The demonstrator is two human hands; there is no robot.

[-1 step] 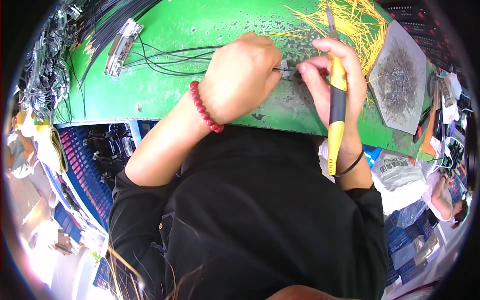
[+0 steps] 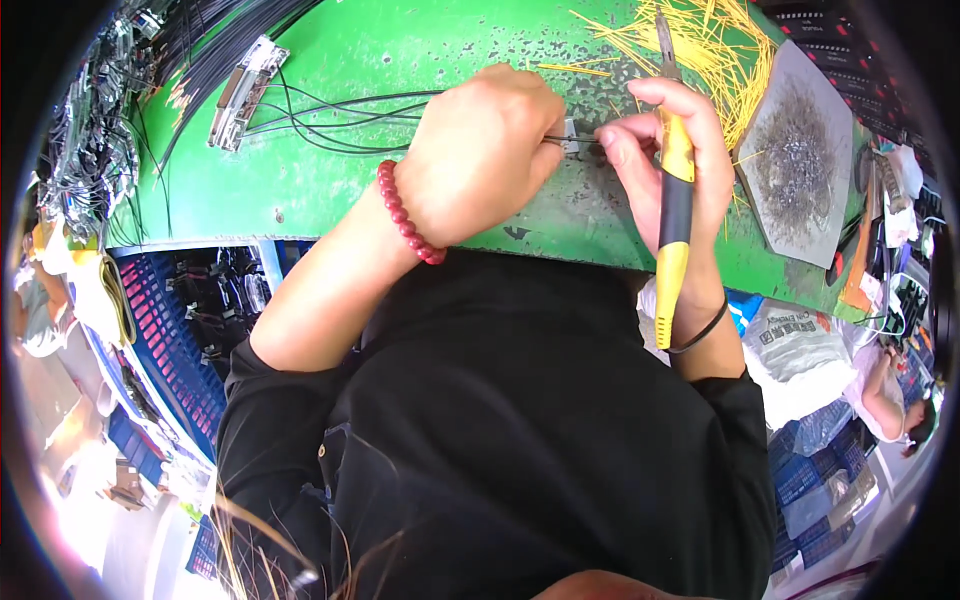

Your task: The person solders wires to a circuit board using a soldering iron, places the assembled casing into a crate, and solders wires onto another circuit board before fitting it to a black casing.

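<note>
My left hand (image 2: pixel 485 150) is closed over thin black wires (image 2: pixel 350 105), its fingertips partly hidden from view. The wires trail leftward to a clear and silvery connector part (image 2: pixel 245 92). A small pale piece (image 2: pixel 571 133) shows just past the left fingertips, with a dark wire running across it toward my right fingers. In my right hand (image 2: pixel 705 165) is a soldering iron (image 2: pixel 677 210) with a yellow and black handle, its dark tip pointing to the far side. The right thumb and forefinger come close to the wire's end; whether they touch it is unclear.
Yellow solder-like sticks (image 2: pixel 700 45) lie scattered at the far right. Beside them sits a grey board (image 2: pixel 800 150) with a blackened middle. A bundle of black wires (image 2: pixel 215 60) and piled clear parts (image 2: pixel 85 130) occupy the left of the green table (image 2: pixel 330 200).
</note>
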